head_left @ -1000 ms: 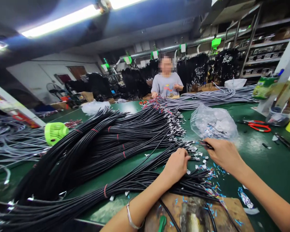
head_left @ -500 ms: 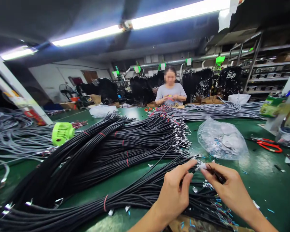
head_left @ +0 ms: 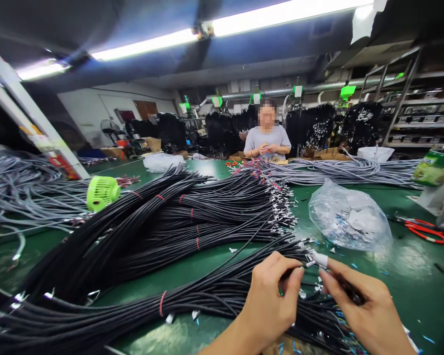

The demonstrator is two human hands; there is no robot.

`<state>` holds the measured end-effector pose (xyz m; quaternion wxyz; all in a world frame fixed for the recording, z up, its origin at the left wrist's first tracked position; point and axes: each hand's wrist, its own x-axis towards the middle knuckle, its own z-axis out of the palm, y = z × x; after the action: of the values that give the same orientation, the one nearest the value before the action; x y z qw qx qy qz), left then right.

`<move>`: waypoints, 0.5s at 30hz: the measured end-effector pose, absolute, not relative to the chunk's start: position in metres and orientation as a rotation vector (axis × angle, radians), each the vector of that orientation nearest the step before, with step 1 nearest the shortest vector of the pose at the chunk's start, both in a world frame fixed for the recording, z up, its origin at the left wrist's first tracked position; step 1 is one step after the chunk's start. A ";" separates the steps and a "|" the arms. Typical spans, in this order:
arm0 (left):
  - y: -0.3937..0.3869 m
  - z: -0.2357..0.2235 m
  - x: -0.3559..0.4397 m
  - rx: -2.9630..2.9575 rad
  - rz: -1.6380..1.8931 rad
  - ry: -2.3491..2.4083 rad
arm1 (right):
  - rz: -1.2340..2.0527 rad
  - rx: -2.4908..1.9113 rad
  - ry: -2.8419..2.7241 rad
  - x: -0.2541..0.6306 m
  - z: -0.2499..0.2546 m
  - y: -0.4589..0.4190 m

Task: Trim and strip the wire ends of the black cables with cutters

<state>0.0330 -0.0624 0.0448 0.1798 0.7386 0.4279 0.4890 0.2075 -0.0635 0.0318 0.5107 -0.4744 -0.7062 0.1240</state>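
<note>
My left hand (head_left: 274, 291) is closed in a pinch on a black cable (head_left: 289, 272), whose stripped whitish end (head_left: 310, 264) sticks out to the right past the fingertips. Close by on that side, my right hand (head_left: 370, 301) curls around a dark slender tool (head_left: 351, 291); its exact kind is hidden by the fingers. A white cover (head_left: 320, 259) sits on the right index fingertip, very near the cable end. Under both hands runs a bundle of black cables (head_left: 192, 296), tied with a red band (head_left: 163, 303), with coloured wire ends at the right.
More black cable bundles (head_left: 151, 236) spread across the green table (head_left: 403, 281). A clear plastic bag of scraps (head_left: 350, 217) and red-handled pliers (head_left: 425, 230) lie at the right. A small green fan (head_left: 102, 193) stands left, beside grey cables (head_left: 29, 187). A co-worker (head_left: 268, 135) sits opposite.
The camera view has shifted slightly. My right thumb and fingers have moved a little apart from the left fingertips, and the cable end shows more plainly between the hands.
</note>
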 end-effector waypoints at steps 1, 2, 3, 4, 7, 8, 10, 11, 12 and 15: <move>-0.062 0.045 0.034 2.063 1.375 1.231 | 0.273 -1.135 -1.685 0.207 0.030 -0.065; -0.061 0.045 0.034 2.042 1.364 1.251 | 0.246 -1.123 -1.678 0.206 0.028 -0.066; -0.061 0.044 0.034 2.025 1.350 1.267 | 0.217 -1.109 -1.672 0.205 0.025 -0.068; -0.061 0.043 0.035 2.007 1.331 1.282 | 0.188 -1.094 -1.666 0.204 0.023 -0.070; -0.060 0.042 0.035 1.961 1.268 1.304 | 0.096 -1.041 -1.665 0.201 0.019 -0.074; -0.060 0.042 0.035 1.947 1.256 1.304 | 0.079 -1.035 -1.676 0.200 0.019 -0.074; -0.059 0.042 0.035 1.903 1.268 1.295 | 0.107 -1.073 -1.723 0.200 0.020 -0.074; -0.059 0.042 0.035 1.869 1.290 1.286 | 0.148 -1.118 -1.753 0.200 0.021 -0.073; -0.058 0.042 0.035 1.826 1.320 1.272 | 0.194 -1.174 -1.782 0.200 0.022 -0.072; -0.058 0.040 0.035 1.710 1.404 1.212 | 0.253 -1.338 -1.813 0.203 0.022 -0.068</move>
<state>0.0348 -0.0576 0.0397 0.3044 0.6456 0.4577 0.5302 0.2028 -0.0678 0.0222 0.4234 -0.5346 -0.7243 0.1012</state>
